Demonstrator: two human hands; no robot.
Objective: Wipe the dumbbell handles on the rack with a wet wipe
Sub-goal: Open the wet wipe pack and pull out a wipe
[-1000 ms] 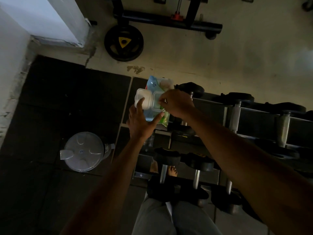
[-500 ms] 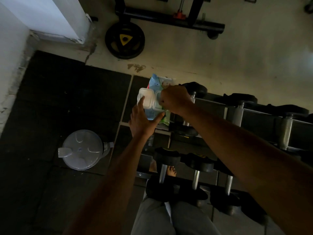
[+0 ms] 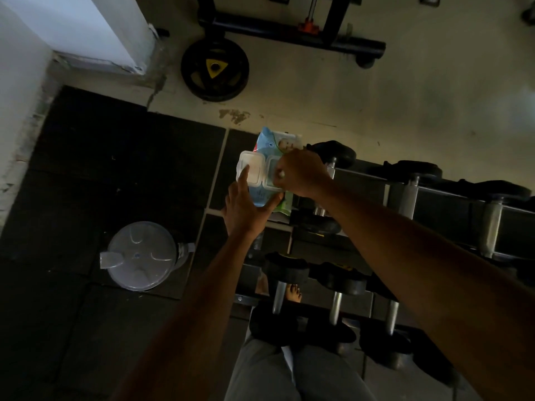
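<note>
A blue and green wet wipe pack (image 3: pixel 273 146) lies on the left end of the dumbbell rack (image 3: pixel 362 180), its clear flip lid (image 3: pixel 251 167) swung open to the left. My left hand (image 3: pixel 246 206) steadies the pack, with a finger on the open lid and the thumb along its near edge. My right hand (image 3: pixel 301 172) is curled over the pack's opening, its fingertips pinching something small and white there. Dumbbells with metal handles (image 3: pixel 410 195) lie on the upper rack tier, and more handles (image 3: pixel 336 308) show on the lower tier.
A round grey lidded bin (image 3: pixel 140 255) stands on the dark floor mats to the left. A black weight plate (image 3: pixel 214 69) and a black machine base (image 3: pixel 292 31) are on the pale floor beyond. A white pillar (image 3: pixel 86 27) rises at upper left. My legs and a bare foot (image 3: pixel 293 293) are below.
My right hand has stayed curled over the pack's opening while my left hand keeps steadying the pack. The view has shifted slightly; nothing has visibly come out of the pack.
</note>
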